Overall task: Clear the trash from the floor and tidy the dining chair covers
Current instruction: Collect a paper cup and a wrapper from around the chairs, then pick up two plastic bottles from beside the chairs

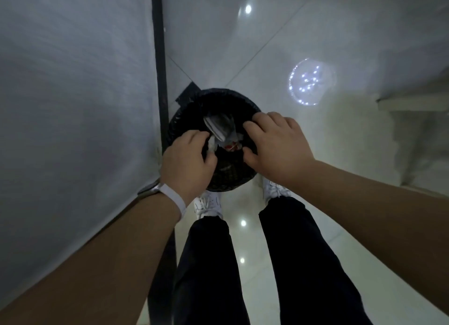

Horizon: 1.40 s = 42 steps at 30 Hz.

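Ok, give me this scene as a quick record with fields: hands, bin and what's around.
place: glossy tiled floor beside a grey wall
bin: black, round, bag-lined, just ahead of white shoes
inside: grey wrapper, red scrap
left hand: over the bin's left rim, fingers curled; grip unclear
right hand: over the right rim, fingers curled; grip unclear
watch: on the left wrist

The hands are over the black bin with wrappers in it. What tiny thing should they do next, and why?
Probably press the grey wrapper deeper into the bin. It looks to sit high in the opening, between the left hand and right hand, both right over it. Whether either holds anything is unclear.
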Tool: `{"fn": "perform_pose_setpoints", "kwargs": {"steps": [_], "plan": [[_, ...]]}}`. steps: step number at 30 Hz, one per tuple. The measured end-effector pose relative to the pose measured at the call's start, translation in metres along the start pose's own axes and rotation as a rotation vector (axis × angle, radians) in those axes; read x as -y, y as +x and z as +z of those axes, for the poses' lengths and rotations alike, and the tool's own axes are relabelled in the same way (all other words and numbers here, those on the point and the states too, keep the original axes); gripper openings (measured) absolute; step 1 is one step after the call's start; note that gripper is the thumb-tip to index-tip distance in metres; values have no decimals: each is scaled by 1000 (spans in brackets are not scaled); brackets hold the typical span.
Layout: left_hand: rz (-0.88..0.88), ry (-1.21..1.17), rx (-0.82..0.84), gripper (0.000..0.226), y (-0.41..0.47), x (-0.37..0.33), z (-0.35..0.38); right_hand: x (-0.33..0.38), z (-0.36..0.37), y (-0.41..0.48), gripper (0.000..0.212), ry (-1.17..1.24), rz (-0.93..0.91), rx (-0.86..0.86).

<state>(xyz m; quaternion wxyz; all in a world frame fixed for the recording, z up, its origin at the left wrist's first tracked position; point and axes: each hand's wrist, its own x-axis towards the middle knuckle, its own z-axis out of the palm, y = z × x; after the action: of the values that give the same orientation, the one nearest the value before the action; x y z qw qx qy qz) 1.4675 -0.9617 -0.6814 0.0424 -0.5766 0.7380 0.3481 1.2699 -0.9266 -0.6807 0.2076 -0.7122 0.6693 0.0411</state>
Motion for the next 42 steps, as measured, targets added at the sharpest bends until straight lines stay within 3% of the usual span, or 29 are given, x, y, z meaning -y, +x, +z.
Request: {"fn": "perform_pose_setpoints", "kwargs": {"steps": [10, 24, 33, 42], "plan": [[240, 193, -127, 45, -29, -132, -138, -2, -206, -47, 48, -16, 108, -145], [816, 91, -297, 42, -105, -323, -300, 21, -438, -202, 53, -47, 529, -516], [1149, 80, -214, 50, -181, -455, -338, 15, -507, -362, 53, -129, 893, -703], [1397, 127, -182, 53, -281, -563, -312, 11, -525, -523, 58, -138, 1144, -809]]}}
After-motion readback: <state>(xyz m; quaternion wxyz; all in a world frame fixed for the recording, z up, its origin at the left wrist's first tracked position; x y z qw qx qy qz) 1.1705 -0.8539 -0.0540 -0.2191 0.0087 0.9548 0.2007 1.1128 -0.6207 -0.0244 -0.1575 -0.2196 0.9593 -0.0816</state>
